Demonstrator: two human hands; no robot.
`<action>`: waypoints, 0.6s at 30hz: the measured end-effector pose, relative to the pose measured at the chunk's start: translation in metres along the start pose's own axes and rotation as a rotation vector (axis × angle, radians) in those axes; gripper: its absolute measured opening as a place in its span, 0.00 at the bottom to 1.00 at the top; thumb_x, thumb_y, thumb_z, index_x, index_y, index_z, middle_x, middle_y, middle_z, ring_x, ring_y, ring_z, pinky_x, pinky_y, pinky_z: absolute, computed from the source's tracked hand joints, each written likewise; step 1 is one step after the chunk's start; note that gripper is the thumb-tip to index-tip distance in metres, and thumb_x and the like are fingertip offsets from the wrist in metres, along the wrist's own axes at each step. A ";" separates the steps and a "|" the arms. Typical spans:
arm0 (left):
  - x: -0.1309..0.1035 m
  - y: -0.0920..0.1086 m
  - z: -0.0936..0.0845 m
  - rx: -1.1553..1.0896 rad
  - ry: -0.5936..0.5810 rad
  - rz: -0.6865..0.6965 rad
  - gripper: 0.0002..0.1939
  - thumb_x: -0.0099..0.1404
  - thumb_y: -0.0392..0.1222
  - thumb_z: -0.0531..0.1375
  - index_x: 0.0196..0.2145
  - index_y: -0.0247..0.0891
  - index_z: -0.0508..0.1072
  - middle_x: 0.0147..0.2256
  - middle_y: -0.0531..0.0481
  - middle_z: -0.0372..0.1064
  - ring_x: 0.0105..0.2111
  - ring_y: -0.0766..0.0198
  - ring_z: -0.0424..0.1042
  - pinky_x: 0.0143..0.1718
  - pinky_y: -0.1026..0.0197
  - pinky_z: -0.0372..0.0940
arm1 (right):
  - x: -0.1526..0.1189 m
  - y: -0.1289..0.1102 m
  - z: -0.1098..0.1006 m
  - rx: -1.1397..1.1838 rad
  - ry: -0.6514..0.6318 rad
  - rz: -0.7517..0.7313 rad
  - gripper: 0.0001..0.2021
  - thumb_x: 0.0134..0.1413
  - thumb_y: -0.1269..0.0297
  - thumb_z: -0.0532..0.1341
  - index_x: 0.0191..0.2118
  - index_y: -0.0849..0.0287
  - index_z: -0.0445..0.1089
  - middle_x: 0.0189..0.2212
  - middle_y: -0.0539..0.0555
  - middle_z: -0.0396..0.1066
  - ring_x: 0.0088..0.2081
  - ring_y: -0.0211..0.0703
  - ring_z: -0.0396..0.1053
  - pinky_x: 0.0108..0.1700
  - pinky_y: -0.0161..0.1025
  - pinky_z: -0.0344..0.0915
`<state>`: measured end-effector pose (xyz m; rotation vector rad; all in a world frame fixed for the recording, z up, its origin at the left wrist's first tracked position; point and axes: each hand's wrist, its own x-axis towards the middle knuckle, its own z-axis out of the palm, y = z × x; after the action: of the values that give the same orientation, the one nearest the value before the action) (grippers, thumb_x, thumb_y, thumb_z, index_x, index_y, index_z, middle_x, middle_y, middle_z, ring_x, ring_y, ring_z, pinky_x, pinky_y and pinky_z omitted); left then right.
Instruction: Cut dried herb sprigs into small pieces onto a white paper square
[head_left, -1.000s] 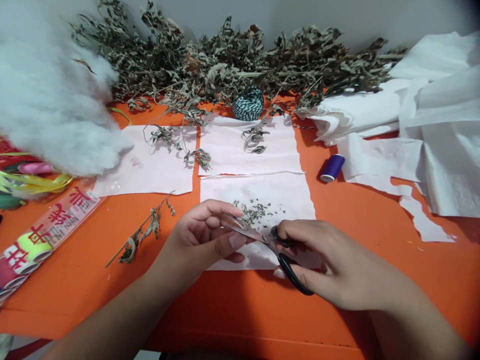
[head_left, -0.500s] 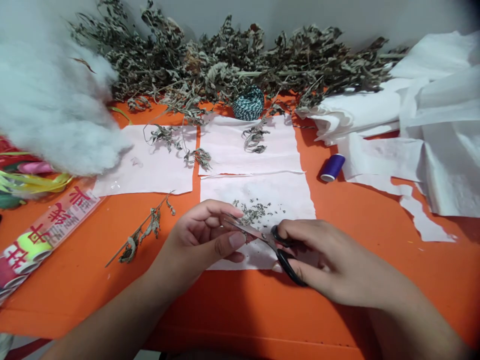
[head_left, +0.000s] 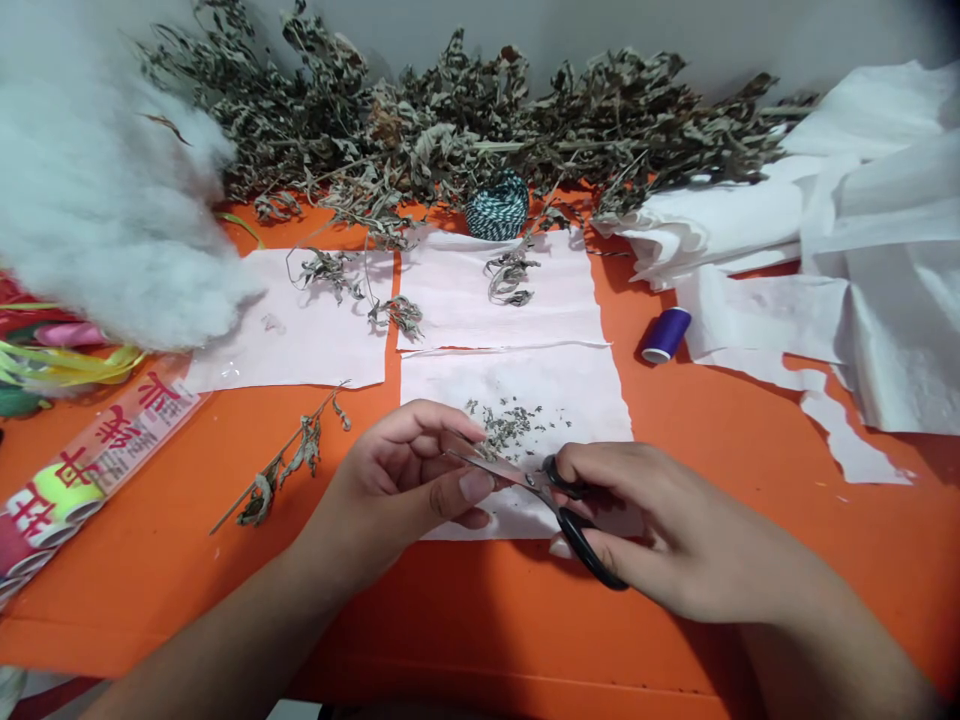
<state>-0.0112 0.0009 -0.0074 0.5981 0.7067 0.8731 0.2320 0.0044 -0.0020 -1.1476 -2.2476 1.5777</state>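
Observation:
My right hand grips black-handled scissors, thumb and fingers in the loops. The blades point left, into the space between the thumb and forefinger of my left hand. Those left fingers are closed in a pinch; whatever is between them is mostly hidden behind the thumb and blades. Just beyond the blades, small cut bits of dried leaf lie scattered on a white cloth piece. A dried sprig rests on the orange table, left of my left hand.
Dried leafy stalks line the back, with a green-white twine ball before them. White stuffing and a pack of thread spools are at left. A purple spool and white cloth sheets occupy the right.
My right hand has shifted slightly down and right. The scissors' handles are a little farther apart and their blades spread wider. My left hand has barely moved.

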 end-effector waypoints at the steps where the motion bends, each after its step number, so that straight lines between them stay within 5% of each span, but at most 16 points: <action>1: 0.000 0.000 0.000 -0.004 0.002 0.000 0.12 0.62 0.28 0.65 0.39 0.45 0.78 0.34 0.57 0.80 0.35 0.70 0.79 0.33 0.72 0.75 | 0.000 0.000 0.000 0.009 0.001 -0.002 0.07 0.61 0.64 0.56 0.32 0.55 0.57 0.25 0.44 0.65 0.24 0.33 0.58 0.27 0.32 0.53; 18: -0.001 0.001 0.000 0.013 0.021 -0.026 0.12 0.61 0.29 0.66 0.39 0.44 0.77 0.32 0.57 0.79 0.29 0.73 0.77 0.32 0.72 0.76 | 0.002 -0.007 0.000 -0.128 0.050 0.017 0.06 0.55 0.66 0.61 0.35 0.55 0.60 0.28 0.45 0.66 0.27 0.35 0.63 0.27 0.32 0.56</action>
<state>-0.0126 0.0005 -0.0061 0.5909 0.7377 0.8518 0.2271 0.0043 0.0037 -1.2264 -2.3416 1.4125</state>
